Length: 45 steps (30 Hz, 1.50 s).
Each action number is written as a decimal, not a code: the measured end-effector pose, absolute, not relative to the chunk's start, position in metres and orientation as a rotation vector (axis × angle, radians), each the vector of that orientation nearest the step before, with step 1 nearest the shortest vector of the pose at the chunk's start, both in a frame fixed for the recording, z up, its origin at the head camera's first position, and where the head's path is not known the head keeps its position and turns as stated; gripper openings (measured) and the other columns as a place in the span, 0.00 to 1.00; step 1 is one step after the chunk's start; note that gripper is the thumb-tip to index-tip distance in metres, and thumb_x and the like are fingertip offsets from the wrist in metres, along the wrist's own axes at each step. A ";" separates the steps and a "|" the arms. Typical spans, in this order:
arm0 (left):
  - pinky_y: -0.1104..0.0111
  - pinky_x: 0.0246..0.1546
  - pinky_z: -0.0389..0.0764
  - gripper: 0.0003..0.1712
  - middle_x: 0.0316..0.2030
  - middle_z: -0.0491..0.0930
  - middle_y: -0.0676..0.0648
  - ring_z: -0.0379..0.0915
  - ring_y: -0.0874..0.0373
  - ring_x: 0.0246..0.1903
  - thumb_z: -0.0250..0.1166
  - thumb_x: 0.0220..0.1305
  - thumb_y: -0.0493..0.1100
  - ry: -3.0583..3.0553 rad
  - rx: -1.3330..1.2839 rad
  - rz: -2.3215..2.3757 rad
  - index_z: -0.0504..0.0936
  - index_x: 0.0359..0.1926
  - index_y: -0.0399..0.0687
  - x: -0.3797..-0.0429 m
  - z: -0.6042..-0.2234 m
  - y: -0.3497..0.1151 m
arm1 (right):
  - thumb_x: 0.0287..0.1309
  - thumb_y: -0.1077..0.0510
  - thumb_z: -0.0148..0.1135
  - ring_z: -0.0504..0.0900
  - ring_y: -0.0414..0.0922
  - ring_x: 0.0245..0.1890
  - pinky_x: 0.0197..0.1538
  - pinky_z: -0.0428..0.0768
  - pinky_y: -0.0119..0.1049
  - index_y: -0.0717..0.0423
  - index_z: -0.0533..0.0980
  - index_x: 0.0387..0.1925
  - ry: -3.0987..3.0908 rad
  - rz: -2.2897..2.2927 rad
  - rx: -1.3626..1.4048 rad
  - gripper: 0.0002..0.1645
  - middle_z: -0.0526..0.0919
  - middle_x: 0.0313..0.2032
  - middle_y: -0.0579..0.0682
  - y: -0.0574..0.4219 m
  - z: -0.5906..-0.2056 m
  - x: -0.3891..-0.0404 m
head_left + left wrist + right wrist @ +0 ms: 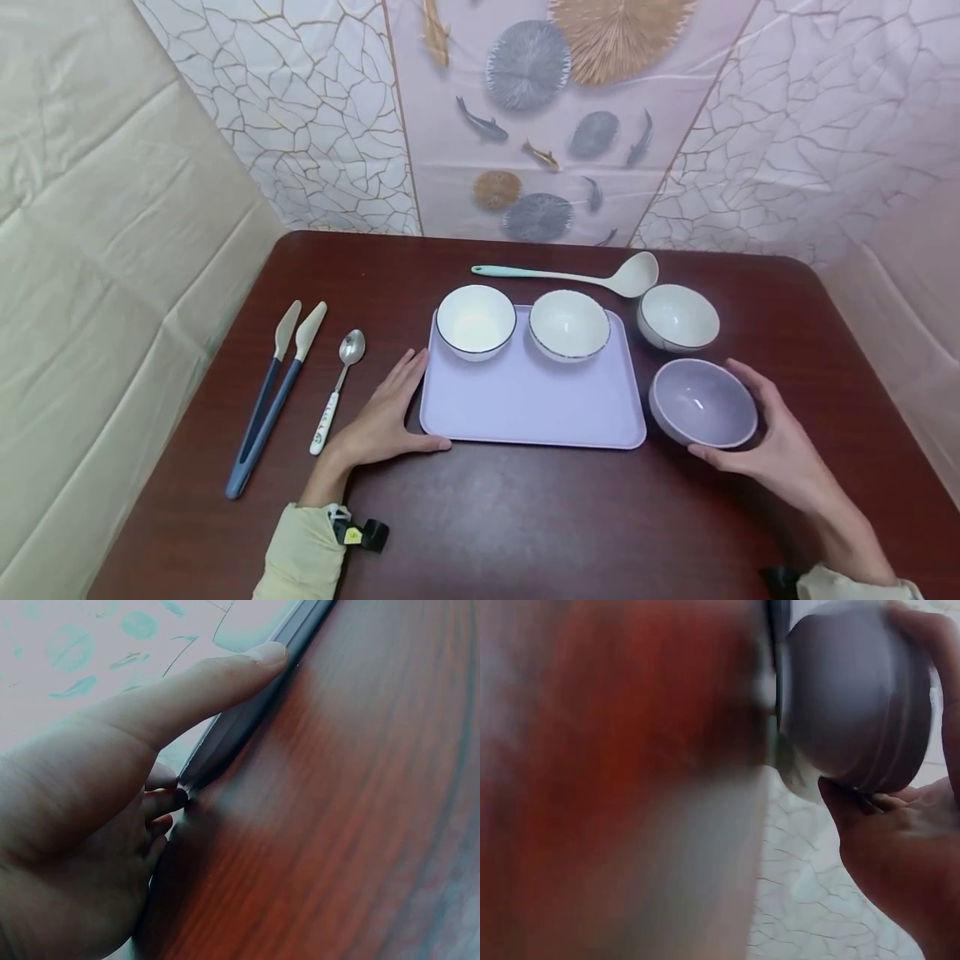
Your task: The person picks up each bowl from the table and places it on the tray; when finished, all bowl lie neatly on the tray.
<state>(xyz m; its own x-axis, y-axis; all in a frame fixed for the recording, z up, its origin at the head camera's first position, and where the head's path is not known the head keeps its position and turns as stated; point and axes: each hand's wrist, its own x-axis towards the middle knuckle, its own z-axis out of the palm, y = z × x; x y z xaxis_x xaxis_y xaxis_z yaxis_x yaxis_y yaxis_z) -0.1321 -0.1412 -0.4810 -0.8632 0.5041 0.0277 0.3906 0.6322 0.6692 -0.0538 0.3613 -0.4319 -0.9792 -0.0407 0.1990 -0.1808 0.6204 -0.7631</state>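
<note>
My right hand [791,454] grips a purple bowl [701,404] by its rim and side, with the thumb at the front and the fingers behind. In the right wrist view the bowl [844,690] shows its outer wall, held up at table level or just above. At the left edge of a lilac tray [525,412] rests my left hand [378,425], fingers straight along the side and thumb at the front corner. Two white bowls stand on the tray's back half, a dark-rimmed one [476,321] and a speckle-rimmed one [568,325].
Behind the purple bowl stands another white bowl [678,317]. A ladle [570,275] with a mint handle lies behind the tray. Left of my left hand are a spoon [337,390] and blue-handled tongs [273,404]. Fabric walls border the brown table [540,517].
</note>
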 end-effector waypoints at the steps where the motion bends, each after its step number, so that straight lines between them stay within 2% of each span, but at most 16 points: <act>1: 0.47 0.69 0.47 0.73 0.77 0.40 0.46 0.28 0.53 0.75 0.74 0.45 0.70 2.685 0.748 1.045 0.39 0.78 0.46 -0.132 -0.481 -0.141 | 0.27 0.71 0.84 0.67 0.36 0.54 0.50 0.63 0.17 0.48 0.54 0.75 -2.675 1.306 0.185 0.72 0.66 0.62 0.54 0.361 -0.427 -0.051; 6: 0.47 0.69 0.46 0.74 0.77 0.40 0.45 0.28 0.53 0.75 0.74 0.45 0.70 2.686 0.747 1.036 0.39 0.78 0.44 -0.134 -0.479 -0.145 | 0.26 0.75 0.81 0.70 0.41 0.55 0.52 0.67 0.22 0.48 0.55 0.75 -2.671 1.415 0.313 0.72 0.68 0.63 0.53 0.341 -0.400 -0.045; 13: 0.51 0.70 0.45 0.73 0.77 0.40 0.45 0.28 0.53 0.75 0.75 0.45 0.69 2.712 0.772 1.017 0.39 0.78 0.44 -0.137 -0.481 -0.146 | 0.29 0.61 0.87 0.73 0.46 0.55 0.54 0.71 0.28 0.44 0.56 0.74 -2.707 1.580 0.549 0.70 0.70 0.62 0.48 0.247 -0.405 -0.066; 16: 0.52 0.70 0.45 0.73 0.77 0.41 0.45 0.29 0.52 0.75 0.74 0.45 0.69 2.715 0.784 1.009 0.40 0.78 0.43 -0.136 -0.484 -0.144 | 0.30 0.58 0.86 0.72 0.48 0.56 0.57 0.71 0.39 0.47 0.56 0.74 -2.716 1.638 0.598 0.68 0.70 0.62 0.50 0.205 -0.401 -0.076; 21: 0.51 0.70 0.45 0.74 0.77 0.42 0.44 0.30 0.51 0.75 0.74 0.44 0.69 2.720 0.806 1.009 0.40 0.78 0.43 -0.136 -0.484 -0.141 | 0.29 0.60 0.85 0.70 0.55 0.59 0.59 0.67 0.54 0.55 0.56 0.72 -2.742 1.658 0.660 0.67 0.68 0.63 0.57 0.154 -0.393 -0.086; 24: 0.51 0.70 0.45 0.74 0.76 0.42 0.43 0.31 0.50 0.75 0.75 0.43 0.68 2.728 0.821 1.023 0.40 0.78 0.42 -0.136 -0.484 -0.141 | 0.28 0.59 0.86 0.70 0.53 0.59 0.59 0.68 0.53 0.57 0.56 0.71 -2.740 1.606 0.691 0.68 0.67 0.63 0.56 0.139 -0.403 -0.093; 31: 0.51 0.70 0.46 0.74 0.76 0.43 0.43 0.31 0.49 0.75 0.76 0.43 0.67 2.744 0.821 1.036 0.41 0.78 0.42 -0.136 -0.484 -0.146 | 0.23 0.39 0.85 0.70 0.41 0.57 0.57 0.71 0.45 0.49 0.54 0.73 -2.729 1.446 0.708 0.74 0.66 0.61 0.45 0.128 -0.444 -0.119; 39: 0.50 0.70 0.47 0.74 0.76 0.44 0.42 0.32 0.49 0.75 0.77 0.43 0.67 2.743 0.827 1.048 0.42 0.77 0.42 -0.135 -0.483 -0.145 | 0.21 0.40 0.86 0.70 0.42 0.57 0.57 0.71 0.44 0.51 0.54 0.72 -2.705 1.421 0.697 0.75 0.65 0.61 0.47 0.116 -0.445 -0.125; 45: 0.48 0.69 0.48 0.74 0.76 0.44 0.41 0.33 0.47 0.75 0.77 0.43 0.66 2.749 0.830 1.056 0.42 0.77 0.41 -0.134 -0.482 -0.145 | 0.20 0.42 0.87 0.68 0.44 0.60 0.60 0.69 0.45 0.54 0.53 0.71 -2.659 1.475 0.724 0.76 0.62 0.65 0.50 0.110 -0.447 -0.126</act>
<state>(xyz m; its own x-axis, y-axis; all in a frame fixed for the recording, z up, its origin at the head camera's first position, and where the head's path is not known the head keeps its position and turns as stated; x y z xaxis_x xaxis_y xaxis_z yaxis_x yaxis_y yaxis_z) -0.1338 -0.1447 -0.4817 -0.8497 0.5149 0.1136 0.4586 0.6154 0.6411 -0.1264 0.1098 -0.4475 -0.8926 -0.3862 0.2326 -0.4018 0.4475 -0.7990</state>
